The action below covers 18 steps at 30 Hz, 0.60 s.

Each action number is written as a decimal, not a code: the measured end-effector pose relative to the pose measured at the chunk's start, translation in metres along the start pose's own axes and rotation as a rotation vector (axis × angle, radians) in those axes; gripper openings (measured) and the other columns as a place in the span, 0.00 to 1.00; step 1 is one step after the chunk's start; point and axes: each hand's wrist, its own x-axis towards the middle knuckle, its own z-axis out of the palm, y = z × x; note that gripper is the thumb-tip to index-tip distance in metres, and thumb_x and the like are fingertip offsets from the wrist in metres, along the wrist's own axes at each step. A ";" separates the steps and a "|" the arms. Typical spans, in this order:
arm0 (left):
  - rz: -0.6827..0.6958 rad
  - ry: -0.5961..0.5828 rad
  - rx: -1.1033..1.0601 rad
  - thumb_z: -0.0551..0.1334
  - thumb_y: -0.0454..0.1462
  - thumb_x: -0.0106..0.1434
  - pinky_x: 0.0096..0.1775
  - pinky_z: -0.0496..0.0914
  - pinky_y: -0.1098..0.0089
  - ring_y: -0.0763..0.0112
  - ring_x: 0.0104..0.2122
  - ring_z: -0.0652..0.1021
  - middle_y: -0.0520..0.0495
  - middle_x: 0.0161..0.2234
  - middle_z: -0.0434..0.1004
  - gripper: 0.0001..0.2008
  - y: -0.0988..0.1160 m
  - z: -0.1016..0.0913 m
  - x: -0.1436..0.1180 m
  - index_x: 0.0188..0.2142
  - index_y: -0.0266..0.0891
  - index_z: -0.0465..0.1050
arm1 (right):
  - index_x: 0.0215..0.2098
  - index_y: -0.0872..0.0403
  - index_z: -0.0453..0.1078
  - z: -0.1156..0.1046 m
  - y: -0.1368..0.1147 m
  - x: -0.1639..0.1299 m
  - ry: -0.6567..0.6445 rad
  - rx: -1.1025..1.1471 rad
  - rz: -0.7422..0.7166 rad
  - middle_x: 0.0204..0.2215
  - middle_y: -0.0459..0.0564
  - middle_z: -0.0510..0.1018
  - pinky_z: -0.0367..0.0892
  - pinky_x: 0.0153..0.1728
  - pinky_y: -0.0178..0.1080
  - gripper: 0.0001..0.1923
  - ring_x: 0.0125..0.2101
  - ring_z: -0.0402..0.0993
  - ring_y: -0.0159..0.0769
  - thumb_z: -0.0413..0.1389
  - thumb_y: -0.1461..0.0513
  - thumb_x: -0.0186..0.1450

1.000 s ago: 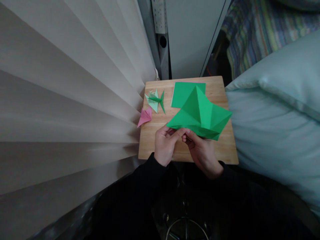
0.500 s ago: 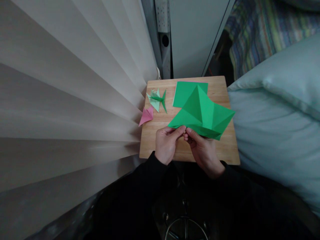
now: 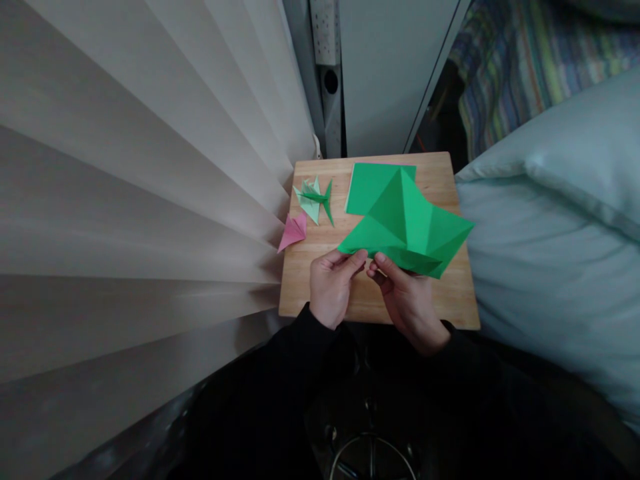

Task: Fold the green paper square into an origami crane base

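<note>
With each grip pinching the green paper [image 3: 407,227], left hand [image 3: 332,285] and right hand [image 3: 411,299] have parted slightly.

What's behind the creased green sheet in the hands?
Behind the creased green sheet, part of a flat green paper and the wooden tabletop show. The paper's lower right is covered; anything else there is hidden.

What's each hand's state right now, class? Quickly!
Left hand: closed, pinching the near edge of the folded green paper.
Right hand: closed, pinching that same near edge.
</note>
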 end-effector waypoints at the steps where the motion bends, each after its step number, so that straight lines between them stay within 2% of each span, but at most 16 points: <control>1: 0.003 0.020 0.004 0.80 0.40 0.48 0.38 0.73 0.71 0.76 0.28 0.78 0.50 0.27 0.82 0.12 0.000 0.000 0.000 0.27 0.36 0.83 | 0.28 0.51 0.79 0.000 0.000 0.000 0.004 -0.001 0.001 0.25 0.41 0.83 0.77 0.30 0.33 0.14 0.25 0.77 0.28 0.77 0.62 0.46; 4: -0.010 0.045 0.004 0.80 0.39 0.47 0.38 0.73 0.71 0.77 0.29 0.78 0.51 0.27 0.82 0.12 0.001 -0.001 0.001 0.27 0.36 0.83 | 0.29 0.51 0.79 -0.002 0.000 0.001 0.006 -0.004 0.004 0.26 0.41 0.82 0.77 0.30 0.34 0.14 0.25 0.76 0.28 0.77 0.62 0.47; 11: -0.025 0.021 -0.025 0.81 0.39 0.46 0.37 0.72 0.72 0.78 0.28 0.76 0.51 0.26 0.81 0.13 0.004 0.000 0.000 0.26 0.36 0.82 | 0.29 0.51 0.78 -0.002 0.001 0.002 -0.015 0.015 0.019 0.25 0.39 0.82 0.76 0.29 0.31 0.16 0.24 0.76 0.26 0.78 0.61 0.47; 18: -0.026 0.068 -0.029 0.81 0.39 0.45 0.34 0.71 0.73 0.79 0.26 0.75 0.53 0.22 0.77 0.15 0.004 0.001 0.000 0.21 0.36 0.78 | 0.30 0.52 0.78 -0.006 0.002 0.002 -0.036 -0.014 0.046 0.27 0.41 0.82 0.77 0.31 0.34 0.15 0.26 0.76 0.27 0.77 0.60 0.49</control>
